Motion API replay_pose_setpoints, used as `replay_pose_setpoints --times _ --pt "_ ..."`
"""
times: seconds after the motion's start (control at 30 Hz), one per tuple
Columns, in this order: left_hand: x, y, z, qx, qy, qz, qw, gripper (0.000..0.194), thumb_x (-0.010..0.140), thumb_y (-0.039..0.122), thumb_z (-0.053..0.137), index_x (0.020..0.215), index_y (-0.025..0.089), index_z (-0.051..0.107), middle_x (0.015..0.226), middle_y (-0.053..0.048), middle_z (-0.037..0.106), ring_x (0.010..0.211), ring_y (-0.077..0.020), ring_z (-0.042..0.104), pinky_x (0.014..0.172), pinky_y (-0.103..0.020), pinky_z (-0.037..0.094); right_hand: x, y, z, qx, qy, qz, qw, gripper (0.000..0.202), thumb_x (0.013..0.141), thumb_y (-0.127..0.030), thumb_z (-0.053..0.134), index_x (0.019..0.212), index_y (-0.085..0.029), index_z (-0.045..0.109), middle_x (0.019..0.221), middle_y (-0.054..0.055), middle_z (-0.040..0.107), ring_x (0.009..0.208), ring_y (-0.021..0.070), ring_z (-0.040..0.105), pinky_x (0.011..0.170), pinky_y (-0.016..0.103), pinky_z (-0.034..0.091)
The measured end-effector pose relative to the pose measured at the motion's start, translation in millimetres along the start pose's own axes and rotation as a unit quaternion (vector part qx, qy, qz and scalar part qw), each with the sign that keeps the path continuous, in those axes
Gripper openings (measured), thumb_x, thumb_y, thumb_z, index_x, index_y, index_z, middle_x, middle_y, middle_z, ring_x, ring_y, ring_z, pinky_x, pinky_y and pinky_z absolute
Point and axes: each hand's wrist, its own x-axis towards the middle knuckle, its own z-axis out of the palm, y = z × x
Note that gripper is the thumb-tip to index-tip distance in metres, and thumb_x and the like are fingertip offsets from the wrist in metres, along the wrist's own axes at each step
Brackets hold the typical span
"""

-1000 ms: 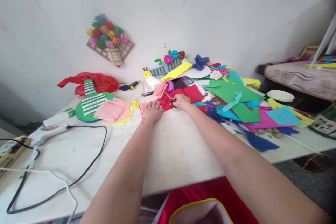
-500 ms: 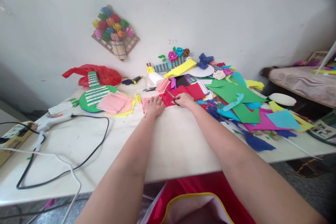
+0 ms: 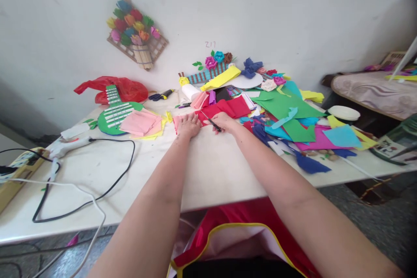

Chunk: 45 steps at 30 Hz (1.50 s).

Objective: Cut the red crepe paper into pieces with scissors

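My left hand (image 3: 188,125) lies flat with its fingers stretched over a pink piece of paper (image 3: 176,122) edged with red. In my right hand (image 3: 224,123) is a pair of scissors (image 3: 213,125), its blades pointing up and left toward the red paper (image 3: 231,108). That red paper spreads just beyond both hands. Whether the blades touch it I cannot tell. Left of my left hand, a stack of pink sheets (image 3: 140,122) rests on yellow paper and a green guitar-like board (image 3: 110,125) with white strips.
A white glue gun (image 3: 70,147) with a black cord (image 3: 133,156) lies on the left. Heaped coloured paper (image 3: 289,104) covers the table's right side, near a green bottle (image 3: 400,141). Pliers (image 3: 163,94) and a red plastic bag (image 3: 130,90) sit at the back by the wall.
The view has shifted slightly. My right hand has turned the scissors, whose handles now point lower and toward me. My left hand stays flat on the paper.
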Motion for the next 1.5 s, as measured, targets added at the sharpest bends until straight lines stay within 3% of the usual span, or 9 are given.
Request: replay_pose_setpoints --times 0.27,0.47,1.1,1.5 --pt "-2 2 -3.8 0.012 -0.018 0.001 1.000 0.058 0.090 0.036 0.010 0.146 0.022 0.014 0.153 0.003 0.006 0.139 -0.0250 0.004 0.111 -0.046 0.009 -21 4 -41 0.072 -0.193 0.011 0.978 0.048 0.069 -0.058 0.065 0.076 -0.011 0.061 0.047 0.002 0.059 0.036 0.0101 0.054 0.030 0.016 0.030" --pt "-3 1 -5.3 0.026 -0.018 0.003 1.000 0.058 0.090 0.032 0.010 0.147 0.021 0.013 0.153 0.004 0.007 0.139 -0.0252 0.004 0.111 -0.045 0.010 -32 5 -56 0.051 -0.263 0.027 0.963 0.047 0.071 -0.056 0.064 0.073 -0.009 0.061 0.043 0.002 0.056 0.033 0.0094 0.050 0.033 0.018 0.036" --pt "-3 -1 -1.6 -0.033 0.021 -0.009 0.999 0.059 0.089 0.029 0.012 0.146 0.013 0.012 0.152 -0.002 0.011 0.139 -0.0204 0.008 0.112 -0.040 0.012 -25 0 -19 0.097 -0.236 0.063 0.965 0.051 0.079 -0.063 0.049 0.076 -0.012 0.053 0.053 0.006 0.063 0.043 0.0127 0.059 0.032 0.017 0.035" --pt "1 -6 2.8 -0.040 0.031 0.007 0.999 0.058 0.089 0.027 0.013 0.145 0.011 0.017 0.152 -0.004 0.013 0.139 -0.0202 0.008 0.112 -0.040 0.012 -15 0 2 0.192 -0.248 0.097 0.944 0.047 0.086 -0.060 0.039 0.078 -0.015 0.050 0.059 0.007 0.065 0.047 0.0131 0.062 0.033 0.016 0.038"
